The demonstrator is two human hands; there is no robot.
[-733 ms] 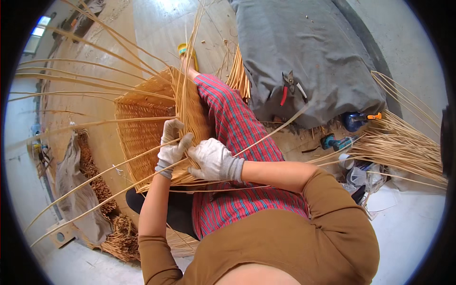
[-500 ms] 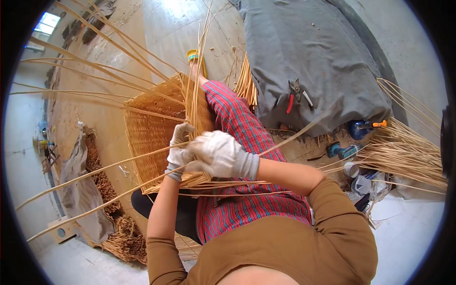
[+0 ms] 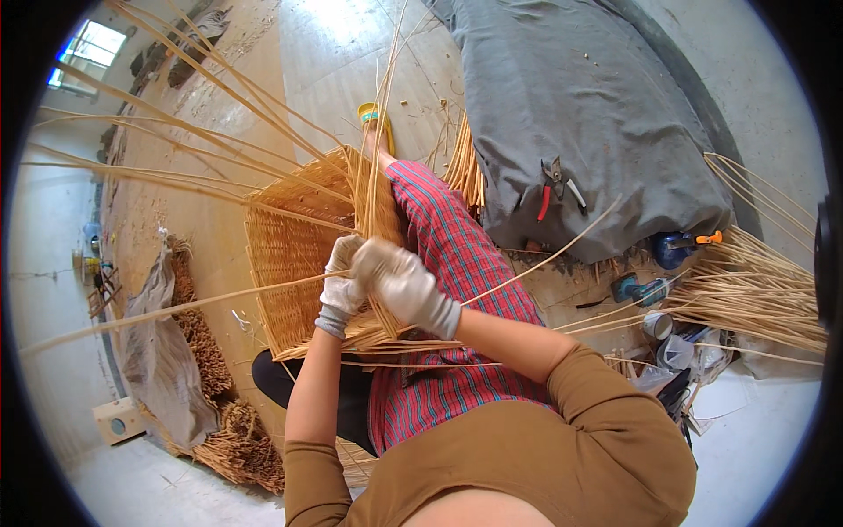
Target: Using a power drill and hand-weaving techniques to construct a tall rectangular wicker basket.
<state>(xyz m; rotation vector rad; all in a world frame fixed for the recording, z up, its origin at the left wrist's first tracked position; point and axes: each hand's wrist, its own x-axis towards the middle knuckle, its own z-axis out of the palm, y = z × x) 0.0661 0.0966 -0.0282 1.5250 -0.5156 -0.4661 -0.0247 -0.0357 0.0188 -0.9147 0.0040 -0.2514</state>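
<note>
A woven wicker basket [image 3: 285, 255] with long upright rods leans in front of me, its open side facing left. My left hand [image 3: 341, 285], in a white work glove, is closed at the basket's near right edge, around a pale wicker rod [image 3: 184, 309] that runs out to the left. Pressed close beside it, my gloved right hand [image 3: 404, 285] is closed and slightly blurred over the woven edge. Its fingers look wrapped around rods, but which ones is hidden. Another rod [image 3: 562, 250] sticks out to the right from beneath this hand.
Pruning shears [image 3: 551, 189] lie on a grey cloth [image 3: 597, 114]. Farther right are a blue bottle [image 3: 674, 250], a teal power tool [image 3: 639, 290] and a heap of loose rods [image 3: 755, 290]. Bundled brown sticks [image 3: 204, 351] lie at left under a cover. My leg [image 3: 457, 237] stretches beside the basket.
The lower of two rods reaching down-left from my hands no longer extends there. My right hand has tilted and dropped slightly beside the left. The whole view has shifted a little.
</note>
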